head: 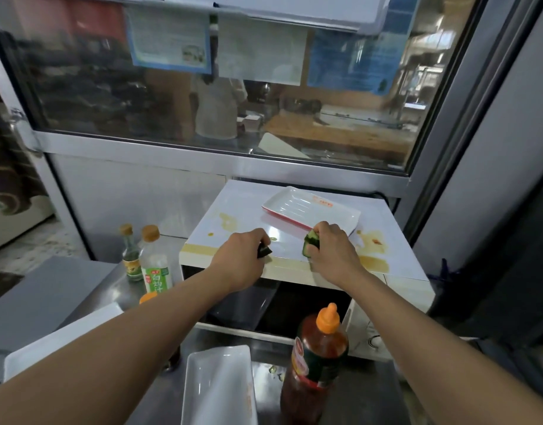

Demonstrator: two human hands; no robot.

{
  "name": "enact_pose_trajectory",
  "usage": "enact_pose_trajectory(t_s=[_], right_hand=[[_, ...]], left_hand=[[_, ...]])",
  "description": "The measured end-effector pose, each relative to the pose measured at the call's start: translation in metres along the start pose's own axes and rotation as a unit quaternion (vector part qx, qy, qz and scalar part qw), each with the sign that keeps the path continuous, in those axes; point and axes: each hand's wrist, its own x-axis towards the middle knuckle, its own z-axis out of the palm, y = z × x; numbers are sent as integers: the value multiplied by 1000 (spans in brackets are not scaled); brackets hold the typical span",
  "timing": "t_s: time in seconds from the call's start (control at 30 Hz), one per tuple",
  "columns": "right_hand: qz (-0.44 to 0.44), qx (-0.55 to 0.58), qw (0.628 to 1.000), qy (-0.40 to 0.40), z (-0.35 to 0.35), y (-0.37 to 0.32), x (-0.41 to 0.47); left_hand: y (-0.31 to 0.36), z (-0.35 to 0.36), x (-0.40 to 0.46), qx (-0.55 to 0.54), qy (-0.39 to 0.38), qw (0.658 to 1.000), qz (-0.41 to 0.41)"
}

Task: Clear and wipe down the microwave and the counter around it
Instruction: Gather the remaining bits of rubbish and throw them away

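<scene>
Hands work atop the microwave (251,207): our left hand (242,256) pinches a dark green scrap (265,251) near its front edge, our right hand (331,246) grips a cucumber piece (310,245) beside the white tray (310,208).

White boxy microwave (294,210) shows yellow-brown stains, a white ridged tray (310,210) edged red (orange print too), and a dark-red sauce bottle (316,363) has an orange cap.
</scene>
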Motion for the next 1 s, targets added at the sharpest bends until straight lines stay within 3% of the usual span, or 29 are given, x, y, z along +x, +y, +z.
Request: enact_pose_trajectory(t_s=[0.23,1.0], right_hand=[[-23,-93,995,-2,14,2,2],[-56,-122,991,14,25,-2,5]], left_hand=[[-5,4,-1,2,-4,1000,8],[-8,6,1,4,-11,1000,9]])
